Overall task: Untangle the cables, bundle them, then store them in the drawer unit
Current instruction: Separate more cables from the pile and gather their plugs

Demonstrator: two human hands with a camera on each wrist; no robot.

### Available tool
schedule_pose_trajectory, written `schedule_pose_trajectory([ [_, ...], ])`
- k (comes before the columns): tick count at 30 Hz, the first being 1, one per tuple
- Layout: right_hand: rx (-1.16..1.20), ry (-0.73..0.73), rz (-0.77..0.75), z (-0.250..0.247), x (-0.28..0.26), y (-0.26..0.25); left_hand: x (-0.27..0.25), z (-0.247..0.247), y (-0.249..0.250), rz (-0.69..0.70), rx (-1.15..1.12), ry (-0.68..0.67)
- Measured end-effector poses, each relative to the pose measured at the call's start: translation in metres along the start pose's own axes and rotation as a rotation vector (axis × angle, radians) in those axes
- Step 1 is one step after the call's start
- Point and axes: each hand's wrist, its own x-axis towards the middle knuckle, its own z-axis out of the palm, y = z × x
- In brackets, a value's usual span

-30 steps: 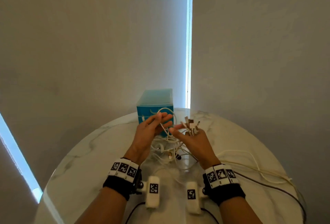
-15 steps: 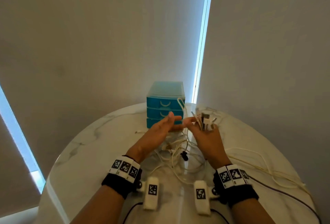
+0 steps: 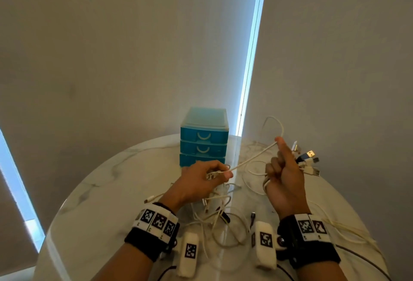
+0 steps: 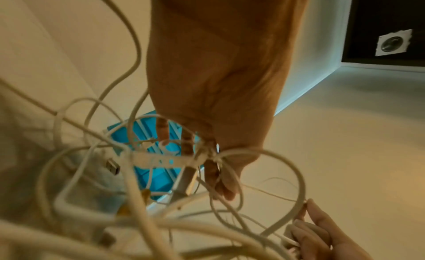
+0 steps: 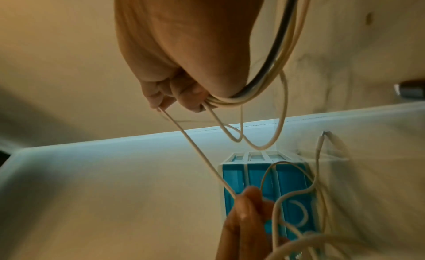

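A round white marble desk [image 3: 93, 193] filled the near view, set against plain grey walls [image 3: 111, 57] with a bright vertical strip of light [image 3: 250, 57] at the corner behind. Nearest the person, a loose tangle of white cables [image 3: 219, 220] lay on the desk between the two wrists. Just above that tangle, the left hand [image 3: 196, 182] was curled, pinching one white cable [image 3: 250, 160] between thumb and fingers. That cable ran taut up and to the right to the right hand [image 3: 283, 182], which was raised off the desk; its fingers were closed around a gathered bunch of cables, with the forefinger lifted and the taut cable passing over its tip. A cluster of plug ends [image 3: 307, 160], one a USB plug, stuck out from the far side of the right hand. More cables [image 3: 348, 231] trailed off the desk's right edge. Farther back, behind the left hand, stood the blue three-drawer unit [image 3: 204, 137], its drawers closed and its bottom drawer partly hidden by the left hand.
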Motion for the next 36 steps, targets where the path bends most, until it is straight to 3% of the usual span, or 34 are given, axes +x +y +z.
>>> schedule_pose_trajectory([
  [2, -0.095, -0.009, -0.006, -0.003, 0.001, 0.004, 0.001, 0.004, -0.003, -0.005, 0.023, 0.093],
  [8, -0.749, -0.104, -0.043, 0.007, -0.014, 0.041, 0.002, 0.002, -0.017, 0.025, -0.066, 0.302],
  [12, -0.818, -0.115, 0.006, 0.004, -0.014, 0.047, 0.003, 0.001, -0.018, 0.031, -0.103, 0.412],
  [14, -0.825, -0.199, 0.015, 0.007, -0.020, 0.044, 0.004, 0.002, -0.016, 0.041, -0.108, 0.431],
  [19, -0.871, -0.464, -0.153, 0.013, -0.027, 0.043, 0.004, 0.004, -0.016, 0.018, -0.139, 0.450],
  [24, -0.739, -0.260, -0.214, 0.013, -0.024, 0.046, -0.001, 0.004, -0.006, 0.051, -0.169, 0.315],
  [30, -0.877, -0.051, -0.294, 0.015, -0.015, 0.044, -0.003, 0.003, 0.001, 0.061, -0.114, 0.174],
  [36, -0.546, 0.328, -0.350, 0.006, 0.002, 0.014, -0.002, -0.005, 0.004, 0.044, -0.134, 0.209],
])
